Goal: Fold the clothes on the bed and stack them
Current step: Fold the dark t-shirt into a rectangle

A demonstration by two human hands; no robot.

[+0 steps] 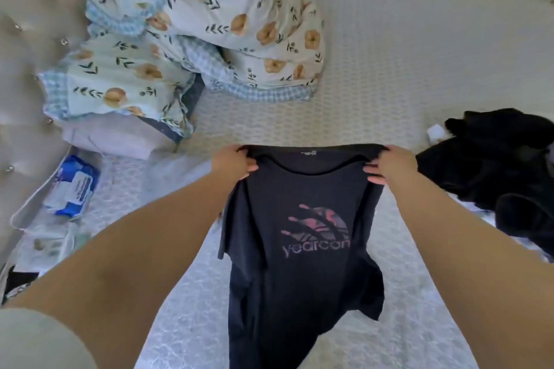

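Holding up the dark T-shirt (302, 249) by its shoulders, left hand (232, 163) and right hand (389, 163) each pinching one side of the collar. Hanging straight down over the bed (404, 69), long axis toward the body, print facing up, both hands equally near.

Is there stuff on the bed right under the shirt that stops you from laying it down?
Nothing visible does. Both hands, left hand and right hand, hold the dark T-shirt over bare bed cover. The black clothes pile lies off to the right.
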